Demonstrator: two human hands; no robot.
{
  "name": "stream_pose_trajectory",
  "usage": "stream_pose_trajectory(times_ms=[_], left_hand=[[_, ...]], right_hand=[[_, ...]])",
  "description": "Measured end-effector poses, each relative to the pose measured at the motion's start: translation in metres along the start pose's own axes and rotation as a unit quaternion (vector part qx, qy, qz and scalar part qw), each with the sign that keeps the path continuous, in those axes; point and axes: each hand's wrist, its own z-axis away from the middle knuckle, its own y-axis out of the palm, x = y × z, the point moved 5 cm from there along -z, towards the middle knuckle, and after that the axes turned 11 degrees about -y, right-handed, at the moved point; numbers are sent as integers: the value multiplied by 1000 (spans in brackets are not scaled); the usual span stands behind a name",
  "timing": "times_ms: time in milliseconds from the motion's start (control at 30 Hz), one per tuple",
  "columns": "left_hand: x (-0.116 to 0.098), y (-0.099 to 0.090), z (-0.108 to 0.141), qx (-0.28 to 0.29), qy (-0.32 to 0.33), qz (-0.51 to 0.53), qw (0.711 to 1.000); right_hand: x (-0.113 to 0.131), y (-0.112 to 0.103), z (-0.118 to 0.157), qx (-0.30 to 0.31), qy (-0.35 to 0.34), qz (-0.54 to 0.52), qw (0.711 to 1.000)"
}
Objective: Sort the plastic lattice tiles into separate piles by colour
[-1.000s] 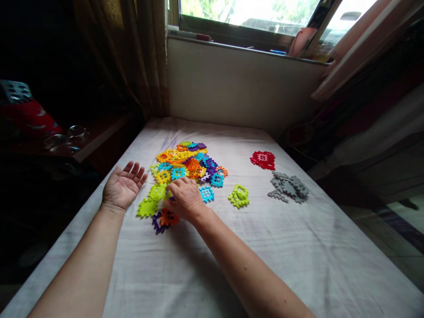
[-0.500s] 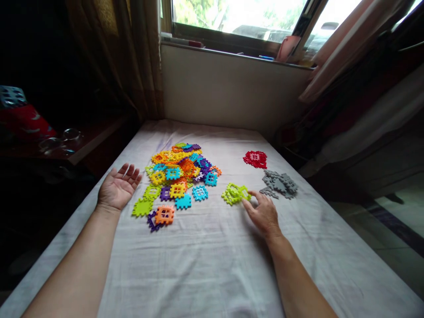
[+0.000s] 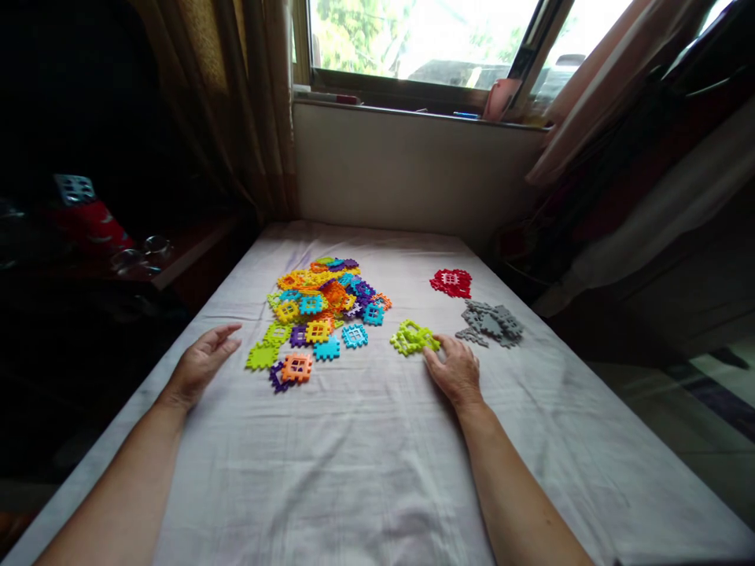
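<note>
My right hand (image 3: 456, 371) is at the right edge of a small group of lime green interlocking tiles (image 3: 411, 338), its thumb and fingertips closed on the nearest tile. Left of the mixed pile, my left hand (image 3: 204, 363) hovers open and turned sideways, its fingers stretched out and holding nothing. The mixed pile of interlocking tiles (image 3: 333, 297) is yellow, orange, purple, blue and green. Nearest to my left hand lies a solid green tile (image 3: 262, 356). An orange window tile (image 3: 296, 367) overlaps a purple tile (image 3: 277, 379) at the pile's front.
Gray tiles (image 3: 492, 322) lie in a heap to the right, with a red tile heap (image 3: 451, 282) behind them. A pale sheet (image 3: 354, 472) covers the surface. Clear glasses (image 3: 156, 248) stand on a dark side table (image 3: 200, 240); a window is beyond.
My left hand has drawn back slightly and rolled from palm up to sideways. My right hand stays at the lime green tiles, its fingers drawn in closer. The camera view has shifted slightly.
</note>
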Motion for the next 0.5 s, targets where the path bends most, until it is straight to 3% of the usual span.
stream_pose_trajectory(times_ms=[133, 233, 367, 500], left_hand=[[5, -1, 12, 54, 97, -252, 961], [10, 5, 13, 75, 119, -371, 918], [12, 12, 13, 67, 121, -423, 896], [9, 11, 13, 49, 132, -384, 912]], right_hand=[[-3, 1, 0, -20, -5, -17, 1000], [-7, 3, 0, -31, -4, -29, 999], [-10, 6, 0, -42, -3, -41, 998], [-12, 6, 0, -64, -11, -57, 996]])
